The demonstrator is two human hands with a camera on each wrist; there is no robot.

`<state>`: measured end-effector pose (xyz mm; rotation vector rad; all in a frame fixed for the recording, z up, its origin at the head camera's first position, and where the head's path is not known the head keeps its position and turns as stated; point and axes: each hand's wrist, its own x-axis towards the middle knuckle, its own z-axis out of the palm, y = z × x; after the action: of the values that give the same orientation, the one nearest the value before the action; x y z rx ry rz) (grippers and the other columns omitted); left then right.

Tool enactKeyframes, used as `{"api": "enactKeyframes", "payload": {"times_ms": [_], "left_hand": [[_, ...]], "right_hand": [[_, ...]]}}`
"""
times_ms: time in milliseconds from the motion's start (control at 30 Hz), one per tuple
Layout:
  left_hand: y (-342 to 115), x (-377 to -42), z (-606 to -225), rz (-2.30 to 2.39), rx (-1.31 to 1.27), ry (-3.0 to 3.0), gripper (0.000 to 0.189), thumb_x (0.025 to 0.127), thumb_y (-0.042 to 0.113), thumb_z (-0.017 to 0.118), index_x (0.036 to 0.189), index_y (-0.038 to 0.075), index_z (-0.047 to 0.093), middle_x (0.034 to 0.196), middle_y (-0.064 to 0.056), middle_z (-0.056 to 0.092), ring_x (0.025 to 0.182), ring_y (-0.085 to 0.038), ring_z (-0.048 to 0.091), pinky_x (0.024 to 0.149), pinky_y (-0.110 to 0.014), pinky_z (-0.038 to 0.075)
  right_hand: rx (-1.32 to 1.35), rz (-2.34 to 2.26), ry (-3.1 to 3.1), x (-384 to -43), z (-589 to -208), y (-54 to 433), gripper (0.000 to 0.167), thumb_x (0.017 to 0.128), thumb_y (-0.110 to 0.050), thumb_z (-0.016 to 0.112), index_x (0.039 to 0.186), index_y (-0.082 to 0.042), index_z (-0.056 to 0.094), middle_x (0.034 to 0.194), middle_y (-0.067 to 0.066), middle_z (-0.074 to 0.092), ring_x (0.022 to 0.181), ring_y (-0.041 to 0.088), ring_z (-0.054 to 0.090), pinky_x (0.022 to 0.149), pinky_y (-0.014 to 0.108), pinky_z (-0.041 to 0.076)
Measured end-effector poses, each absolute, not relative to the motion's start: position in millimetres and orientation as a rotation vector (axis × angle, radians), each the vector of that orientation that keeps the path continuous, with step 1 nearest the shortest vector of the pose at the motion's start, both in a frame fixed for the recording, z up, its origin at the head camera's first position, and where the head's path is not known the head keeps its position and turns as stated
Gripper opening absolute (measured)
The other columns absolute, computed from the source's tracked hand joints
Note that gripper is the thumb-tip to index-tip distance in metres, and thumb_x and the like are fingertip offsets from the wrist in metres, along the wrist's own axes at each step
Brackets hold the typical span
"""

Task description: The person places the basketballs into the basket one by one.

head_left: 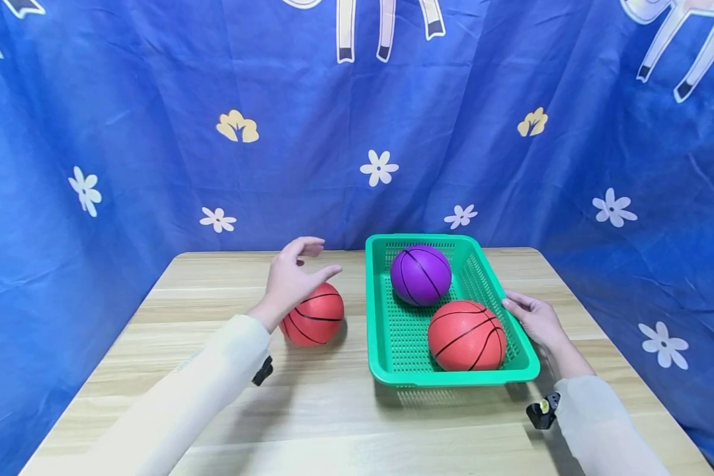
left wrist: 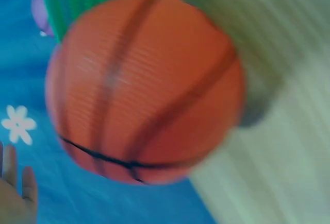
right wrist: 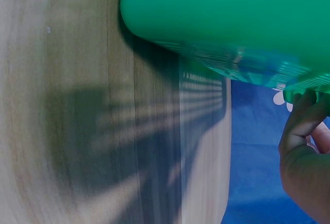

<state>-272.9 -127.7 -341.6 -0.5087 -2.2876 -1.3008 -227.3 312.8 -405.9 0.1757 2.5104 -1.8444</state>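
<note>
My left hand (head_left: 291,281) hovers over a small red-orange basketball (head_left: 317,318), thumb and fingers spread apart with nothing between them. In the left wrist view that basketball (left wrist: 149,90) fills the middle, and fingertips of the left hand (left wrist: 18,195) show at the lower left corner, apart from it. My right hand (head_left: 534,322) grips the right rim of a green plastic basket (head_left: 452,378), thumb over the edge. The right wrist view shows the right hand (right wrist: 307,147) at the basket's (right wrist: 227,13) rim from below. Inside the basket sit a purple ball (head_left: 421,276) and another red-orange basketball (head_left: 467,336).
A light wood-grain table (head_left: 309,423) carries everything. Behind it and along both sides hangs a blue cloth (head_left: 297,152) printed with flowers and animals, close to the table's back edge. The basket stands right of the loose basketball, with a gap of tabletop between them.
</note>
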Motion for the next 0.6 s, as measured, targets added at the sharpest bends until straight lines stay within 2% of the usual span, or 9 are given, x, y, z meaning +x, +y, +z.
{"api": "enactKeyframes", "payload": {"times_ms": [200,400,500,600], "left_hand": [[-159.3,-271.1,-368.9,-1.241,-0.562,-2.322,0.058,0.071,0.020,0.085,0.122,0.007,0.060,0.117,-0.010,0.062,0.109,-0.025,0.054,0.088,-0.045,0.042],[-181.3,-270.8,-393.6,-1.229,-0.662,-2.452,0.074,0.069,0.024,0.086,0.134,0.014,0.053,0.134,-0.011,0.049,0.125,-0.029,0.041,0.098,-0.058,0.034],[-188.1,-269.7,-403.5,-1.250,-0.682,-2.532,0.084,0.067,0.028,0.087,0.140,0.018,0.047,0.140,-0.012,0.040,0.130,-0.032,0.034,0.098,-0.063,0.032],[-193.1,-268.5,-412.1,-1.263,-0.676,-2.593,0.089,0.066,0.029,0.088,0.142,0.018,0.044,0.142,-0.014,0.035,0.129,-0.036,0.034,0.096,-0.065,0.034]], "right_hand": [[0.185,-1.845,2.517,-227.5,-406.8,313.4,0.064,0.095,-0.039,0.056,0.143,0.000,0.039,0.140,0.027,0.041,0.086,0.000,0.062,0.075,0.025,0.054],[0.186,-1.846,2.514,-227.9,-407.0,313.2,0.064,0.095,-0.040,0.056,0.143,-0.001,0.039,0.140,0.026,0.041,0.086,-0.001,0.061,0.076,0.025,0.054],[0.192,-1.837,2.514,-227.4,-406.2,312.8,0.065,0.095,-0.041,0.056,0.144,-0.001,0.039,0.141,0.026,0.040,0.087,-0.002,0.060,0.076,0.024,0.053],[0.193,-1.822,2.523,-227.4,-406.1,312.7,0.065,0.095,-0.041,0.055,0.144,-0.002,0.039,0.141,0.026,0.040,0.087,-0.003,0.060,0.076,0.023,0.053]]}}
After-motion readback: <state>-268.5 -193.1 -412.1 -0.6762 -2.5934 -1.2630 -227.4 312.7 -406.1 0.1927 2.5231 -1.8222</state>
